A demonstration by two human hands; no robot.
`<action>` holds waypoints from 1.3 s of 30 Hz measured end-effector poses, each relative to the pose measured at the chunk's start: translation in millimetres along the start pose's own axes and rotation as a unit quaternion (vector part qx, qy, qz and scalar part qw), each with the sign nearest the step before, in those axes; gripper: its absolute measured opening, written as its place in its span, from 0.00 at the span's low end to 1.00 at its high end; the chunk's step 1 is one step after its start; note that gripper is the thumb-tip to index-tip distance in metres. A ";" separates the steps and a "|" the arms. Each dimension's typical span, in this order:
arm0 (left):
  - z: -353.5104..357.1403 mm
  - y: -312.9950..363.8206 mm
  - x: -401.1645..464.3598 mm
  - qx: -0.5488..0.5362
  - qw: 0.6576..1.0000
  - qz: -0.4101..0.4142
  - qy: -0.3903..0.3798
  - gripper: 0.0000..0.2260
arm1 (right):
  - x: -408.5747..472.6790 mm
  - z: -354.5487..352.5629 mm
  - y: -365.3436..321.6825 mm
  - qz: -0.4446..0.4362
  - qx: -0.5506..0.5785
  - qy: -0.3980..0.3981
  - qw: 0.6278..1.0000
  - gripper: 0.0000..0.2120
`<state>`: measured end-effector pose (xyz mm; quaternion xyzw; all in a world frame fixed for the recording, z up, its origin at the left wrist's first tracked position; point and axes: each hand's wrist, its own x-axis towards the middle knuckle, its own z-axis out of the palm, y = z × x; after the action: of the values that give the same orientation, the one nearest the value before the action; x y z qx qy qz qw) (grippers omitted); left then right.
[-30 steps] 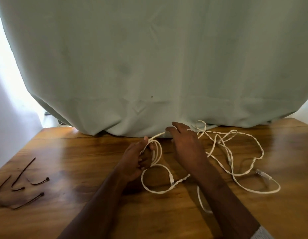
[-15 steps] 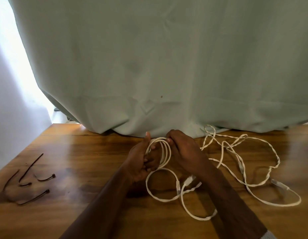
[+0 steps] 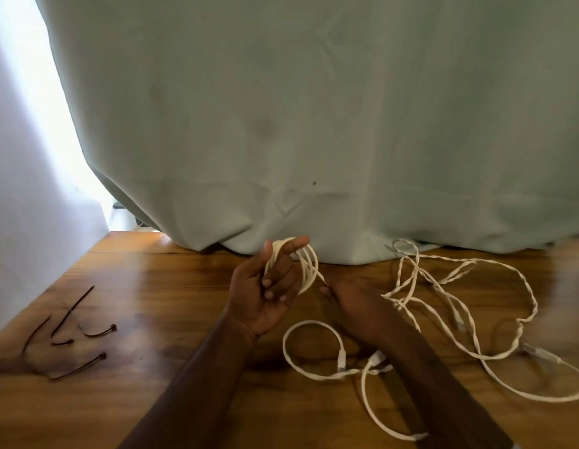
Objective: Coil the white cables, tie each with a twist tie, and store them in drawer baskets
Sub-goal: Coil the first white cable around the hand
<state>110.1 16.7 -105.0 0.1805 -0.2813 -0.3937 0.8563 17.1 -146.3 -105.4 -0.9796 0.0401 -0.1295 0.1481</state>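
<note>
A pale green curtain (image 3: 314, 124) fills most of my view, its hem resting on the far edge of the wooden table (image 3: 171, 293). On the right of the table sprawls the loose, tangled run of white cable (image 3: 469, 319), now spread wider toward me than half a second ago. My left hand (image 3: 265, 296), palm up and lifted since that frame, grips the finished coil (image 3: 304, 267), fingers curled through its loops. My right hand (image 3: 353, 299) has come off the coil and lies low just beside it; a strand runs to its fingertips, but I cannot tell whether they pinch it. Four dark twist ties (image 3: 71, 335) lie apart at the left, untouched. No drawer or basket shows.
</note>
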 end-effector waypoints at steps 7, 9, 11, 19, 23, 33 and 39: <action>-8.1 9.9 -1.9 0.034 0.995 0.042 0.083 0.23 | -4.7 -5.2 -14.0 -0.013 -0.063 -0.058 0.996 0.11; -10.0 10.8 -1.5 0.052 0.992 0.051 0.106 0.23 | -7.6 -2.1 -20.2 -0.019 -0.100 -0.076 0.992 0.14; -11.8 12.5 -1.0 0.050 0.989 0.059 0.127 0.24 | -11.3 -1.2 -24.9 -0.032 -0.128 -0.085 0.988 0.15; -6.8 3.2 5.9 0.200 0.944 0.125 0.228 0.20 | -21.2 -2.4 -48.3 -0.097 -0.182 -0.067 0.976 0.12; -5.7 -4.2 3.4 0.446 0.847 0.146 0.248 0.14 | -22.8 -7.2 -54.8 -0.094 -0.150 -0.045 0.983 0.10; -20.8 -25.7 3.1 0.704 0.699 0.092 0.084 0.16 | -13.6 -25.5 -25.9 -0.118 -0.060 0.089 0.987 0.05; -23.1 -14.1 0.4 0.666 0.742 0.061 0.044 0.19 | -4.5 -15.5 -4.3 -0.107 -0.057 0.130 0.984 0.08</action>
<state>116.7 9.6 -130.3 0.7044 -0.4441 -0.0448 0.5519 8.8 -146.0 -90.9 -0.9601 -0.0389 -0.2679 0.0707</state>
